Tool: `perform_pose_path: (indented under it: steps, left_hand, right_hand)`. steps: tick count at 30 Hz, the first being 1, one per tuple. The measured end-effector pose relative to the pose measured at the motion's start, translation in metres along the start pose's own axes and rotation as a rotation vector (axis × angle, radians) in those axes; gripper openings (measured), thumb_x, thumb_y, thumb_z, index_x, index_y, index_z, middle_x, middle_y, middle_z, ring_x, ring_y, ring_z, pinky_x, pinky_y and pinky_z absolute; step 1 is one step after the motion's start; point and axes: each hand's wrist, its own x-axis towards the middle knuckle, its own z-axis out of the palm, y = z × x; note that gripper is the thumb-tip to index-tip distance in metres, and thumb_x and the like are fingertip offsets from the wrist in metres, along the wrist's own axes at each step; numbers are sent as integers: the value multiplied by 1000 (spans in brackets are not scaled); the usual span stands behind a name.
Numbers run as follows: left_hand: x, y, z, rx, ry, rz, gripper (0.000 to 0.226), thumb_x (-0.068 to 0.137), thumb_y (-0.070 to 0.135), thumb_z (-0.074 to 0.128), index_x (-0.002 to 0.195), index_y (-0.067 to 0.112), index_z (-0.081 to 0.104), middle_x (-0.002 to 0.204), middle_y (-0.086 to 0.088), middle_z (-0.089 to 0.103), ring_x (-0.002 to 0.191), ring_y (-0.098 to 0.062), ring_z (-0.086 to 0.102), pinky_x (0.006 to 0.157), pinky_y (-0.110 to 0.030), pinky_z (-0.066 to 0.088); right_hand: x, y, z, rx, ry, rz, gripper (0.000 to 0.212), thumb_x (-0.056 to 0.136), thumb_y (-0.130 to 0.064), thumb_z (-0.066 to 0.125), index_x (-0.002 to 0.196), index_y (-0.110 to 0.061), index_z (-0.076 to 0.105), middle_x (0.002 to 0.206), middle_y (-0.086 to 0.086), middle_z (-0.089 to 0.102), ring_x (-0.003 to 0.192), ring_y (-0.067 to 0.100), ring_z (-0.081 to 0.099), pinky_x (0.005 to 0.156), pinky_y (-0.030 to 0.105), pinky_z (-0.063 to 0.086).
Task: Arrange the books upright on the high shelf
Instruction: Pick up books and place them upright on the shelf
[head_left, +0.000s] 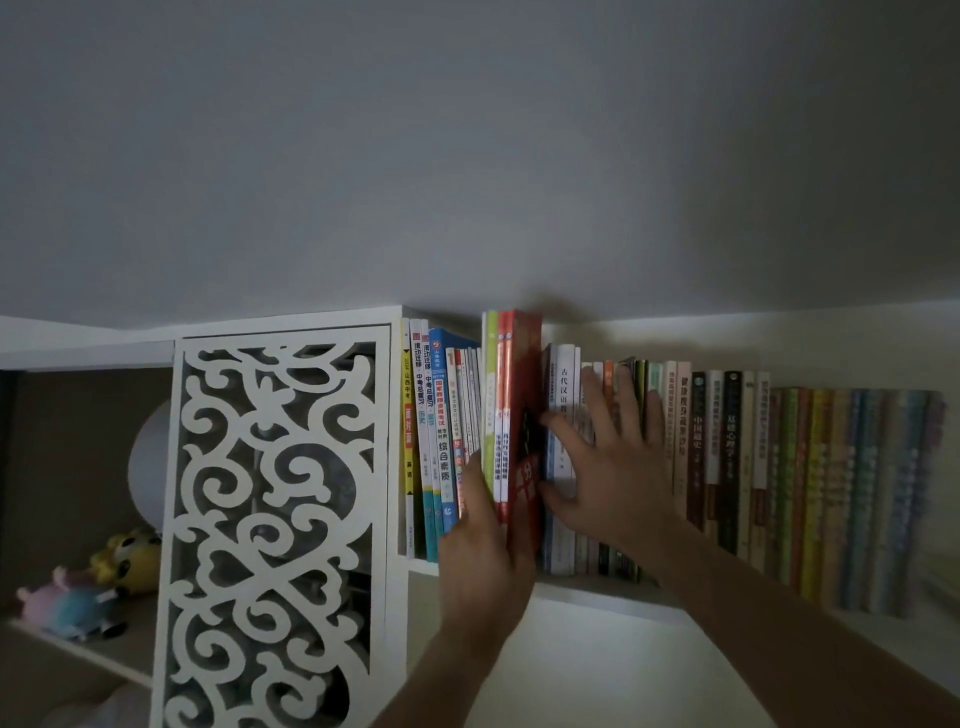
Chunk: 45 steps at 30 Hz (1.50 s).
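Observation:
A long row of books stands upright on the high white shelf. A small stack of tall books, green, white and red spined, sticks up and forward out of the row. My left hand grips this stack from below and from the left. My right hand lies flat, fingers spread, against the spines of the white and beige books just right of the stack. Blue, yellow and white books stand to the left of it.
A white fretwork panel closes the compartment on the left. Behind it are a pale round lamp and plush toys on a lower shelf. A run of pastel-spined books fills the right end. The ceiling is close above.

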Motion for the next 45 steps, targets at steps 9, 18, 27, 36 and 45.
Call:
perform_pose_path:
  steps: [9, 18, 27, 36, 45]
  left_hand:
    - [-10, -12, 16, 38, -82, -81, 65, 103, 47, 47, 154, 29, 12, 113, 10, 69, 79, -5, 71, 69, -27, 63]
    - [1, -12, 10, 325, -317, -155, 31, 106, 39, 45, 128, 20, 54, 96, 16, 57, 76, -4, 51, 73, -4, 35]
    - [15, -25, 10, 636, -335, 134, 32, 82, 51, 70, 83, 19, 68, 62, 4, 65, 48, -10, 62, 48, -24, 48]
    - [13, -34, 29, 724, -231, 118, 70, 82, 65, 64, 121, 7, 66, 110, -15, 70, 100, -35, 68, 85, -52, 57]
    - [18, -46, 43, 558, -70, 305, 82, 102, 60, 34, 159, 3, 21, 169, -17, 13, 157, -30, 13, 124, -49, 21]
  right_hand:
    - [1, -50, -29, 535, 176, 236, 63, 96, -69, 22, 134, -28, 53, 129, -5, 60, 118, 15, 57, 96, 43, 54]
    - [27, -88, -27, 414, -98, 328, 57, 102, -36, 52, 141, -12, 17, 100, 5, 65, 73, 16, 67, 73, 34, 61]
    - [28, -85, -12, 179, 11, 286, 60, 104, -53, 32, 145, -10, 24, 78, -4, 54, 57, 12, 51, 56, 23, 40]
    - [23, -68, 11, 85, 162, 283, 85, 99, -65, 36, 157, -5, 23, 103, 8, 66, 85, 18, 66, 78, 33, 55]
    - [19, -32, 25, 5, 179, -63, 63, 108, -47, 15, 162, -14, 11, 170, 10, 3, 158, 24, -1, 126, 52, 16]
